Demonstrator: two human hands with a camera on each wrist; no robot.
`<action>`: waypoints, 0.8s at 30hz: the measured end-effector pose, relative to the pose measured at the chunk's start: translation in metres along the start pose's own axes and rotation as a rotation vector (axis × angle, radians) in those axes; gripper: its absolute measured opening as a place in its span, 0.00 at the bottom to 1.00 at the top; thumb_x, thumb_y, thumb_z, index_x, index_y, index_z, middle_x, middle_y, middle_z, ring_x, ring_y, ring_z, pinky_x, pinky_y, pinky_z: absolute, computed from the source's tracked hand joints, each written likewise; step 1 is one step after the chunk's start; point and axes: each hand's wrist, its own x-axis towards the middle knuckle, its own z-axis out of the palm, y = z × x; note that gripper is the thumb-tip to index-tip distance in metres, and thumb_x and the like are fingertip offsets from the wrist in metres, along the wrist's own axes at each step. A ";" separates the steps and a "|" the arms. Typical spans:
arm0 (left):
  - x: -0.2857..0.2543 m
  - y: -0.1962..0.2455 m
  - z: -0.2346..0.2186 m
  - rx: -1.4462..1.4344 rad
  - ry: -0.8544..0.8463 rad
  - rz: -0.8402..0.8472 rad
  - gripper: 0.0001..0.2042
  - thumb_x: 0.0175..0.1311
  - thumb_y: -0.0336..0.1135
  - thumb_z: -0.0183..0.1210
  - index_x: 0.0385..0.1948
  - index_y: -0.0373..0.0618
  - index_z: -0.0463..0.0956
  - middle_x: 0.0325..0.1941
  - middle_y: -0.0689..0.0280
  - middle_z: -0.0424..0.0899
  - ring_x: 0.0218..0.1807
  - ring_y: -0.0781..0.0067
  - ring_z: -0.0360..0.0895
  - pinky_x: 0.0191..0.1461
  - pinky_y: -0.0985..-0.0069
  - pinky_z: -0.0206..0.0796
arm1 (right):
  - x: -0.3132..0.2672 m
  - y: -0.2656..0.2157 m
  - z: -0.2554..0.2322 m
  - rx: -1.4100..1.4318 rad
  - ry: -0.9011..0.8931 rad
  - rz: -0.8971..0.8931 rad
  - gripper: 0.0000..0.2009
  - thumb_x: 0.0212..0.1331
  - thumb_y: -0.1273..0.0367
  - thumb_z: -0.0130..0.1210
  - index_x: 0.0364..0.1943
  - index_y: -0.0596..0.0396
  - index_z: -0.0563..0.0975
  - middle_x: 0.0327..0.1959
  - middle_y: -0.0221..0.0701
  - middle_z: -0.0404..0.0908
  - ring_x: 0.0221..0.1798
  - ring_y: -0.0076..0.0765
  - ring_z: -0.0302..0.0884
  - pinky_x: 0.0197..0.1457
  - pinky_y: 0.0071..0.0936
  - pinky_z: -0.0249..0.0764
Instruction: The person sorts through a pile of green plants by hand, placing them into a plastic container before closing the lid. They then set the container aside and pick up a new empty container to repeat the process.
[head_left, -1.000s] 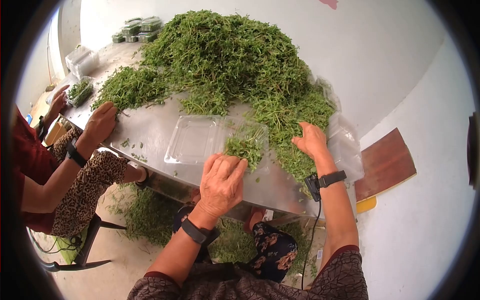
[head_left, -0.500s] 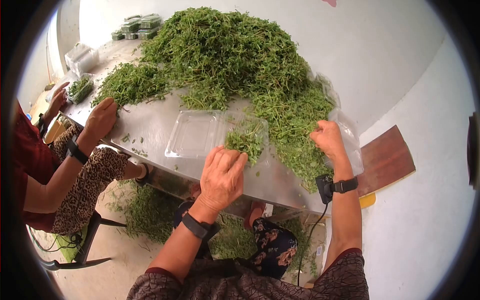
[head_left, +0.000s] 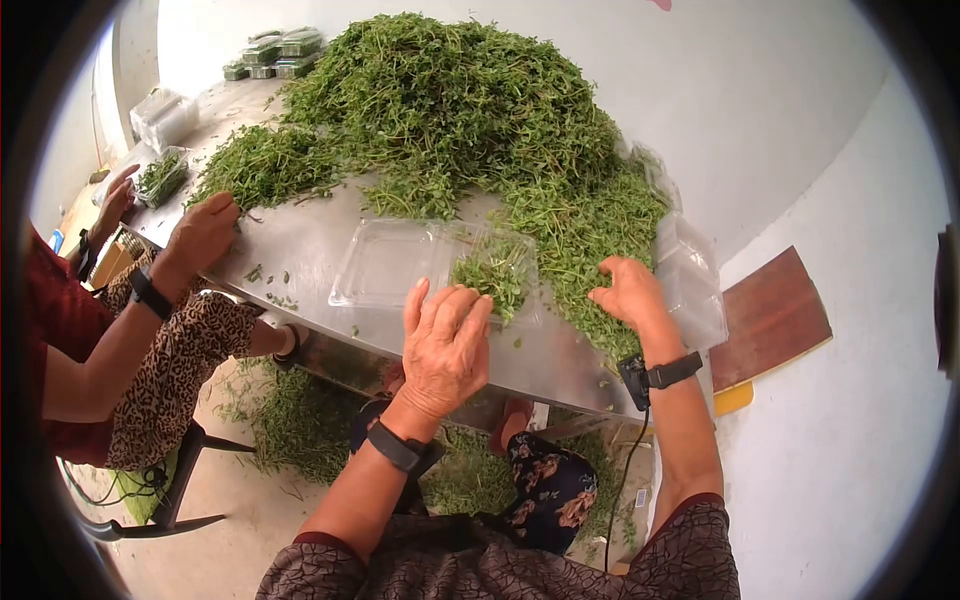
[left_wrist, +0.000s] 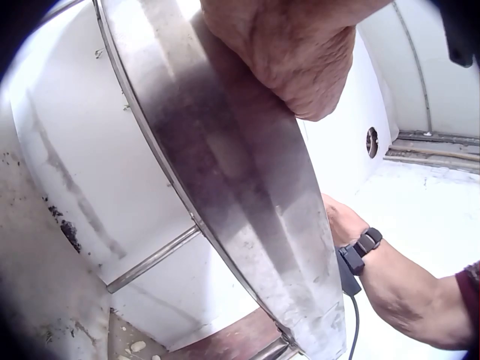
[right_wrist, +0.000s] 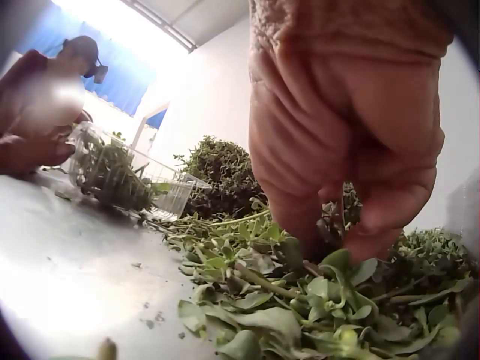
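An open clear plastic clamshell box (head_left: 385,262) lies on the metal table, its right half holding leafy green sprigs (head_left: 492,278). My left hand (head_left: 445,345) is at the front edge of the box, fingers loosely bent and the forefinger raised. In the left wrist view only the heel of that hand (left_wrist: 289,56) shows, above the table edge; its fingertips are hidden. My right hand (head_left: 632,295) reaches into the greens (head_left: 575,240) right of the box. Seen from the right wrist, the thumb and fingers (right_wrist: 300,217) point down and pinch a few sprigs among the leaves.
A tall heap of greens (head_left: 450,110) fills the table's back. Stacked empty clear boxes (head_left: 690,285) stand at the right edge, filled boxes (head_left: 275,52) at the far left. Another person's hand (head_left: 203,235) is on the left, near a smaller pile (head_left: 265,165) and a part-filled box (head_left: 160,178).
My right hand drew right and back with fingers closed, then came left again into the greens. My left hand stayed at the box front; its fingers have loosened and the forefinger has lifted.
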 end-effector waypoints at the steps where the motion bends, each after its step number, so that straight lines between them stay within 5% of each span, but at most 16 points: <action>1: 0.000 0.000 0.000 0.000 0.001 0.000 0.21 0.41 0.20 0.58 0.42 0.46 0.75 0.43 0.64 0.74 0.51 0.62 0.73 0.70 0.56 0.46 | 0.001 0.000 0.001 -0.023 -0.019 0.008 0.12 0.41 0.70 0.61 0.33 0.59 0.80 0.28 0.46 0.80 0.35 0.56 0.78 0.41 0.41 0.74; 5: 0.003 -0.006 0.003 -0.001 0.013 0.010 0.18 0.40 0.20 0.58 0.38 0.45 0.74 0.42 0.64 0.74 0.51 0.62 0.73 0.70 0.56 0.45 | 0.008 0.005 0.004 -0.051 0.034 0.001 0.08 0.39 0.72 0.58 0.27 0.59 0.78 0.25 0.48 0.77 0.32 0.59 0.75 0.39 0.41 0.74; 8: 0.002 -0.006 0.004 -0.017 0.025 0.013 0.17 0.40 0.19 0.58 0.37 0.45 0.74 0.41 0.64 0.74 0.51 0.62 0.73 0.70 0.57 0.45 | 0.010 0.010 0.000 0.205 0.093 -0.038 0.07 0.43 0.73 0.58 0.27 0.62 0.78 0.18 0.44 0.77 0.22 0.48 0.76 0.27 0.36 0.74; 10: 0.002 -0.006 0.003 -0.025 0.028 0.013 0.17 0.40 0.19 0.57 0.37 0.45 0.74 0.41 0.65 0.74 0.51 0.62 0.73 0.70 0.57 0.46 | -0.002 -0.012 -0.029 0.597 0.003 0.198 0.05 0.47 0.75 0.57 0.28 0.64 0.78 0.13 0.34 0.74 0.14 0.31 0.73 0.16 0.26 0.69; 11: 0.002 -0.006 0.003 -0.028 0.027 0.014 0.18 0.40 0.19 0.57 0.37 0.46 0.74 0.40 0.65 0.74 0.51 0.62 0.73 0.70 0.57 0.46 | -0.002 -0.010 -0.036 0.656 -0.030 0.160 0.06 0.51 0.76 0.57 0.32 0.66 0.78 0.15 0.29 0.73 0.13 0.19 0.70 0.11 0.17 0.63; 24: 0.001 -0.007 0.005 -0.046 0.031 0.028 0.17 0.41 0.19 0.57 0.37 0.46 0.74 0.39 0.65 0.73 0.51 0.62 0.72 0.68 0.56 0.51 | -0.017 -0.092 -0.071 1.217 -0.119 -0.032 0.13 0.55 0.73 0.58 0.41 0.68 0.73 0.22 0.25 0.75 0.18 0.18 0.73 0.14 0.12 0.66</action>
